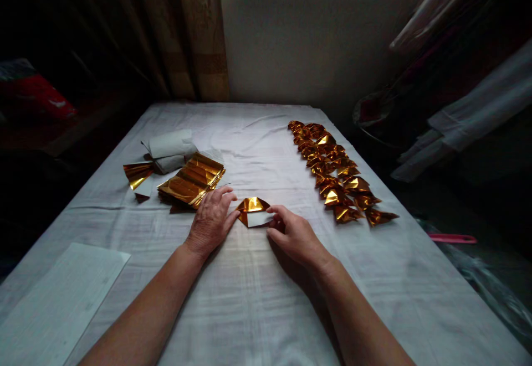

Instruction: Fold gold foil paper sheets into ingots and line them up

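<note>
A partly folded sheet of gold foil paper (254, 205) lies on the white cloth between my hands, gold at the top with a white strip at its front. My left hand (211, 216) rests flat with fingers stretched out, its thumb touching the paper's left corner. At the right end, the curled thumb and fingers of my right hand (293, 233) grip the paper's edge; the fingertips are partly hidden. Just beyond my left hand sits a stack of gold foil sheets (191, 180).
Folded gold foil pieces (328, 158) stand in two rows along the table's right side. Rolled white-backed sheets (170, 147) lie behind the stack. A white sheet (68, 299) is at front left. Clothes (477, 106) hang at right, beyond the white-covered table (245, 310).
</note>
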A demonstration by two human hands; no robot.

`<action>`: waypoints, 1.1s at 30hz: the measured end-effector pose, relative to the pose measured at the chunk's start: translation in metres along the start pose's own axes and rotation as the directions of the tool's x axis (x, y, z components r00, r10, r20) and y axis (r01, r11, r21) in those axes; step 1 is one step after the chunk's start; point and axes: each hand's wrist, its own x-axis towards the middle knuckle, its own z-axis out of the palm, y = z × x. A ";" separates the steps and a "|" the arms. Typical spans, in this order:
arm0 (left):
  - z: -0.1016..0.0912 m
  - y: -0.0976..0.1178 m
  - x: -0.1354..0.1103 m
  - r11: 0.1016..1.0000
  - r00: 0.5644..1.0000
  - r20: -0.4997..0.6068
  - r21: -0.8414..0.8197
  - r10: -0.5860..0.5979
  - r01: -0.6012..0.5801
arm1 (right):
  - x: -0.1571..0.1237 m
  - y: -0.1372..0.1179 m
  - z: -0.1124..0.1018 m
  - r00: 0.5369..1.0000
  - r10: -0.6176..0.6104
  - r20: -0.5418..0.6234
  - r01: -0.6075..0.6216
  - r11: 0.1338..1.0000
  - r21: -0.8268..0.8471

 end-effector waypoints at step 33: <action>-0.006 0.040 -0.007 0.997 0.984 0.177 0.081 -0.001 -0.013 | 0.014 0.020 0.012 0.920 -0.324 -0.222 0.300 0.944 -0.134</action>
